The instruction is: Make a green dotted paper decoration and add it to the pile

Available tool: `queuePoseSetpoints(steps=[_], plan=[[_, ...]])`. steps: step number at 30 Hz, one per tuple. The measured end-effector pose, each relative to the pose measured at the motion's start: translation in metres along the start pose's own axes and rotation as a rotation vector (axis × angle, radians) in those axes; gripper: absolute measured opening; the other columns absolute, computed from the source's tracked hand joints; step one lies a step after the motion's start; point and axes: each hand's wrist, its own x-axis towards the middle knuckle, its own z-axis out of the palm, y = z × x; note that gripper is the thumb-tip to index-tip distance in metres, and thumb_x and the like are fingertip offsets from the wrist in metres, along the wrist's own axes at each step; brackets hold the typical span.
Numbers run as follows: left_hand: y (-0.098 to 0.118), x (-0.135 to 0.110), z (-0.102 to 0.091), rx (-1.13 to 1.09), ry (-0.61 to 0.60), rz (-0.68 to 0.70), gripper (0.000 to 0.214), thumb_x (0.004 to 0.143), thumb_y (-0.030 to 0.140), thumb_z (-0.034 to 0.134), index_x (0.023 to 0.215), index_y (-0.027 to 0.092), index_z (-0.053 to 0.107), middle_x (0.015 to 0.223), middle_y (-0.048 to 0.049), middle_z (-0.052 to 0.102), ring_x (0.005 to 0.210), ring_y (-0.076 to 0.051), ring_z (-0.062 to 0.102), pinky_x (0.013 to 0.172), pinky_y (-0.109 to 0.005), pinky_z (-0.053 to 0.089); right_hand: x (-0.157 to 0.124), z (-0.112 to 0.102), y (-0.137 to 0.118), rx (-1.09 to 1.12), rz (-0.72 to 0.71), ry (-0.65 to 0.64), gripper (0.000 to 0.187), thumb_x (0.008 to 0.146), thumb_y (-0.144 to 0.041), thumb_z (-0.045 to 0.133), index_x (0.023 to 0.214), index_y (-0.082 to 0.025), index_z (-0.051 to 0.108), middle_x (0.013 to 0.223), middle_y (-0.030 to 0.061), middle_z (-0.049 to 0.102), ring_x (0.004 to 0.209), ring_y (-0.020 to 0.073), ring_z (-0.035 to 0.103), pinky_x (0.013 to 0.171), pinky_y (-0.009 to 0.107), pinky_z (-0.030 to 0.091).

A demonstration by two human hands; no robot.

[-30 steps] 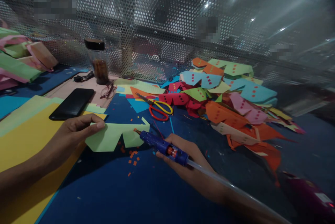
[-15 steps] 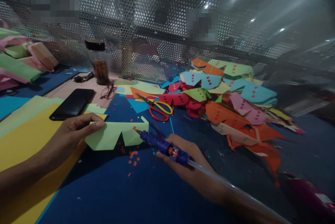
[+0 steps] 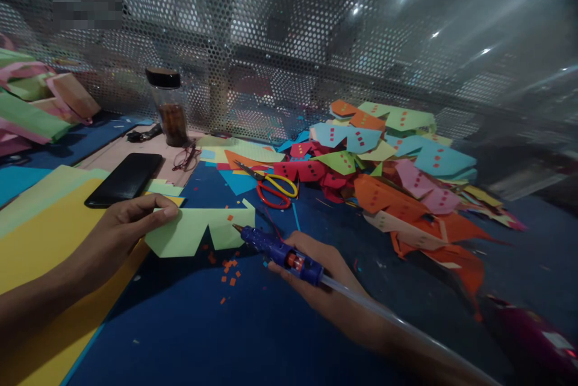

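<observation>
My left hand (image 3: 130, 226) pinches the left end of a light green cut paper shape (image 3: 198, 229), held just above the blue table top (image 3: 253, 326). A small orange square sits on the paper near its right edge. My right hand (image 3: 325, 286) grips a blue glue gun (image 3: 277, 252) with a clear glue stick trailing back along my arm. Its nozzle points left and almost touches the paper's right edge. Tiny orange paper squares (image 3: 228, 268) lie scattered below the paper.
A heap of coloured paper cutouts (image 3: 397, 175) fills the right middle. Yellow and red scissors (image 3: 275, 187) lie behind the glue gun. A black phone (image 3: 124, 178), glasses (image 3: 185, 157) and a dark-lidded jar (image 3: 169, 106) stand at the left. Yellow sheets (image 3: 40, 241) lie under my left arm. A perforated metal screen (image 3: 271, 43) closes the back.
The green paper has shifted slightly left and up. A small orange square now sits on it, and the glue gun nozzle has drawn back a little from the paper's edge.
</observation>
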Motion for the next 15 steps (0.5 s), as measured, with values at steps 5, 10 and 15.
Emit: queuePoseSetpoints(steps=[5, 10, 15], plan=[[-0.0008, -0.0001, -0.0004, 0.007, -0.026, 0.008, 0.038, 0.063, 0.056, 0.085, 0.067, 0.021, 0.07, 0.059, 0.0027, 0.06, 0.054, -0.012, 0.052, 0.046, -0.019, 0.035, -0.0009, 0.0013, -0.0024, -0.012, 0.011, 0.013, 0.013, 0.098, -0.025, 0.06, 0.086, -0.021, 0.057, 0.084, -0.0026, 0.06, 0.071, 0.0109, 0.051, 0.064, 0.024, 0.038], [-0.0023, 0.0002, -0.0017, 0.003, -0.026, 0.012, 0.036, 0.065, 0.054, 0.084, 0.069, 0.021, 0.07, 0.06, 0.0025, 0.061, 0.054, -0.012, 0.052, 0.047, -0.019, 0.035, -0.0007, 0.0007, -0.0006, -0.035, 0.003, -0.005, 0.011, 0.096, -0.024, 0.061, 0.087, -0.021, 0.057, 0.086, -0.0022, 0.061, 0.071, 0.0112, 0.052, 0.063, 0.024, 0.037], [-0.0017, 0.0005, -0.0008, 0.003, -0.019, 0.015, 0.035, 0.063, 0.054, 0.084, 0.067, 0.021, 0.071, 0.059, 0.002, 0.062, 0.054, -0.012, 0.052, 0.047, -0.019, 0.036, -0.0005, 0.0004, 0.0017, -0.044, -0.023, -0.009, 0.01, 0.095, -0.022, 0.062, 0.087, -0.021, 0.056, 0.086, -0.0023, 0.061, 0.072, 0.0113, 0.053, 0.064, 0.024, 0.038]])
